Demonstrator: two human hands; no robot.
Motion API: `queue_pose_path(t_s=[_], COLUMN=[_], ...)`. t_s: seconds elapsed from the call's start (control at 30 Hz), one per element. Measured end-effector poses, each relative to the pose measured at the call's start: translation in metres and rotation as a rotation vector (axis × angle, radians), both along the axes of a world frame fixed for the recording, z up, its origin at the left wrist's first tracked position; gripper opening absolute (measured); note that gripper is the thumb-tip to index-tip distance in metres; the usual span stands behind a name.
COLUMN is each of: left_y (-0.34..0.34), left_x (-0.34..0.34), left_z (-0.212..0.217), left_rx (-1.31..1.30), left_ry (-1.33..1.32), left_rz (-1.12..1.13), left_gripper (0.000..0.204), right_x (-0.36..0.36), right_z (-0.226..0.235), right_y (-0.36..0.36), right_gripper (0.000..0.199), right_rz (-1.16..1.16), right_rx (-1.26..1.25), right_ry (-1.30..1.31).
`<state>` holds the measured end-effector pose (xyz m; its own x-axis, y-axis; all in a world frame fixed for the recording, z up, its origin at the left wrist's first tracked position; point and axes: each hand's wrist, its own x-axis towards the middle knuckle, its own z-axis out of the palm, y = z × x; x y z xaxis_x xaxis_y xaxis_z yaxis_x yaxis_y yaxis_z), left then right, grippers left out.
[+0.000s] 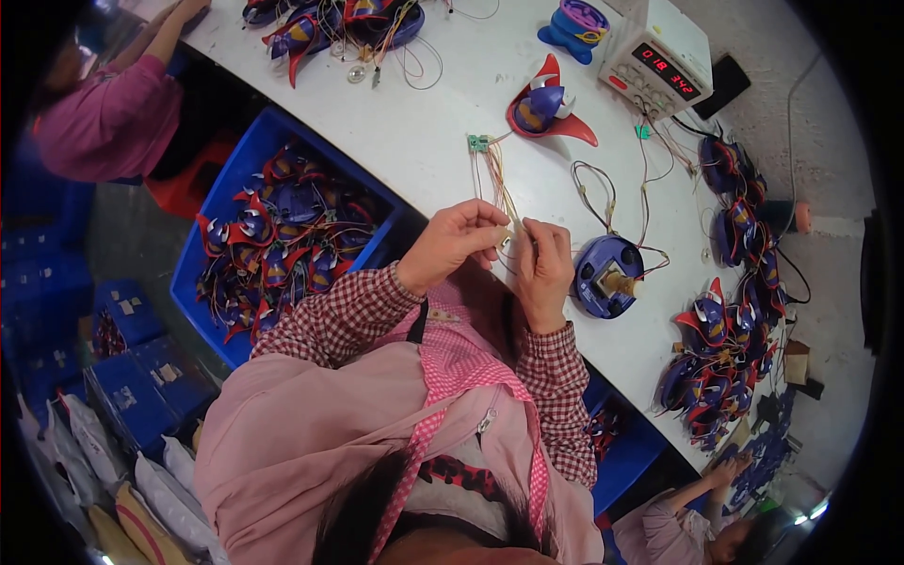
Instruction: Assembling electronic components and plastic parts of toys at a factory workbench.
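Close to the wearer's chest, just over the near edge of the white table [428,160], the left hand [457,243] had thumb and fingertips pinched together on a small pale connector [506,242], apparently because so small a piece needed a fingertip grip. The right hand [546,268] faced it, fingers drawn close together and curled, near enough to steady the wire ends; whether it clamped anything could not be told. From there the thin wires [499,179] ran away from the wearer to a green circuit board [478,143], which lay flat on the table, probably so that the leads had slack. Just beside the right hand, a round purple housing [607,275] sat with its inside facing up, leaving its fittings exposed and within reach. To the left, below table height, a blue bin [218,179] kept many wired pieces gathered. Farther out stood a red-and-purple toy part [546,105], apart from the working spot, and beyond it a power supply [657,58], seemingly set back to free the near surface. Similar assemblies [716,367] were massed along the wall side, likely for the same reason.
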<state>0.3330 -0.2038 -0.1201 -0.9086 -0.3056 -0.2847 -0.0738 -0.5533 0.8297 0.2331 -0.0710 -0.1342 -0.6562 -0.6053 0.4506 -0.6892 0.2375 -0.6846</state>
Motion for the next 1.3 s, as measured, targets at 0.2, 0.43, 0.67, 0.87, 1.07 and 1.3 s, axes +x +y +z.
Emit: queue_pose_path(t_s=[0.2,0.43,0.67,0.87,1.07,1.3], left_y=[0.002,0.008,0.011,0.007,0.058,0.094], left_x=[-0.003,-0.003,-0.002,-0.012,-0.045,-0.092], left_z=[-0.003,-0.010,-0.006,0.005,0.022,-0.007], left_rx=[-0.066,-0.019,-0.062,-1.034,-1.404,-1.483], left_ry=[0.012,0.062,0.002,-0.004,0.308,0.395], left_rz=[0.036,0.066,0.086,0.136,0.009,-0.153], left_gripper=[0.018,0.015,0.013,0.034,0.083,0.110], right_x=[0.006,0.011,0.014,0.015,0.013,-0.036], right_z=[0.022,0.027,0.020,0.038,0.056,0.044], right_y=[0.007,0.005,0.003,0.024,0.111,0.099], right_gripper=[0.021,0.015,0.018,0.024,0.036,0.029], right_rz=[-0.046,0.150,0.183,0.123,-0.378,-0.239], right_rx=[-0.038,0.025,-0.016,0.036,-0.174,-0.009], right_ry=[-0.106,-0.136,-0.031,-0.060,-0.209,-0.207])
